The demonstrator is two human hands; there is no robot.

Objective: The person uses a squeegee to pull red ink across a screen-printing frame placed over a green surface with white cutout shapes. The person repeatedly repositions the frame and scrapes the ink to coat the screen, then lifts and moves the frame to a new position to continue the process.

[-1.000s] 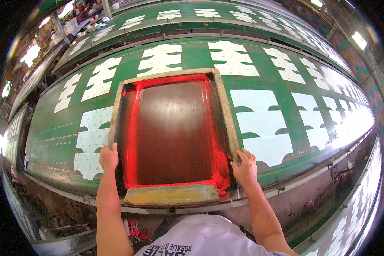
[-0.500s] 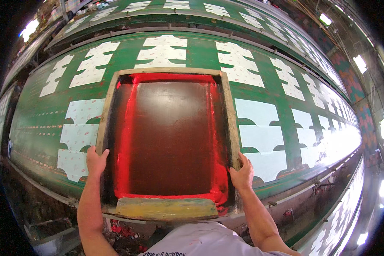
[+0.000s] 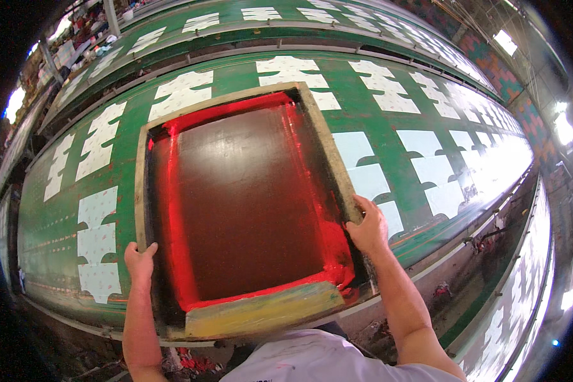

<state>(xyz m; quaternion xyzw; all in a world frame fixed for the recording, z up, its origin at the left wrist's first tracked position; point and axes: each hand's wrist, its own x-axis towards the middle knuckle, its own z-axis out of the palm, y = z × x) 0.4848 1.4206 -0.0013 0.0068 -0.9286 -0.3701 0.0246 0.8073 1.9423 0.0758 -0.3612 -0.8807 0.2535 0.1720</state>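
A large screen-printing frame (image 3: 239,197) with a wooden rim, red ink along the inner edges and a dark glossy middle fills the centre. My left hand (image 3: 140,256) grips its left side and my right hand (image 3: 369,226) grips the right side. A yellowish strip (image 3: 261,309) runs along the frame's near edge. Beneath and around the frame lies a long green printing table (image 3: 57,229) with rows of pale fabric pieces, some with small printed motifs (image 3: 97,248), those to the right plain pale blue (image 3: 433,178).
More long tables with white pieces run behind (image 3: 200,19) and along the right (image 3: 509,286). Rails (image 3: 267,44) edge the tables. Heaped items (image 3: 99,25) and metal posts stand at the far left; a patched wall and lit openings are at the right.
The frame has tilted and turned in both hands, its right side now higher in view, its near left corner lower. My right hand has risen in the picture; my left has dropped.
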